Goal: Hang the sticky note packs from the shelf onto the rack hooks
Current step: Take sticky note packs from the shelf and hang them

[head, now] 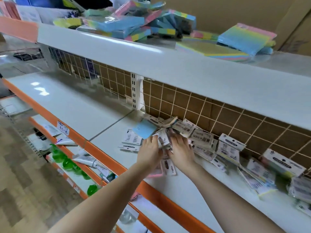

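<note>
Many sticky note packs [203,140] in white-backed wrappers lie scattered along the back of the white middle shelf [80,105], against a wire grid panel [220,113]. A light blue pack [145,129] lies at the pile's left end. My left hand [149,149] reaches into the pile, its thumb on top of a white-carded pack [162,138] that it pinches. Just right of it, my right hand [180,147] lies on the packs with fingers stretched forward. Both hands are blurred. No hooks show on the grid.
The top shelf [117,52] carries a loose heap of pastel sticky note blocks [127,26]. Orange price rails [104,157] edge the shelves. Lower shelves hold green items [67,163] and tubes. Brown cardboard stands behind the grid. A white slotted upright [134,91] divides the grid.
</note>
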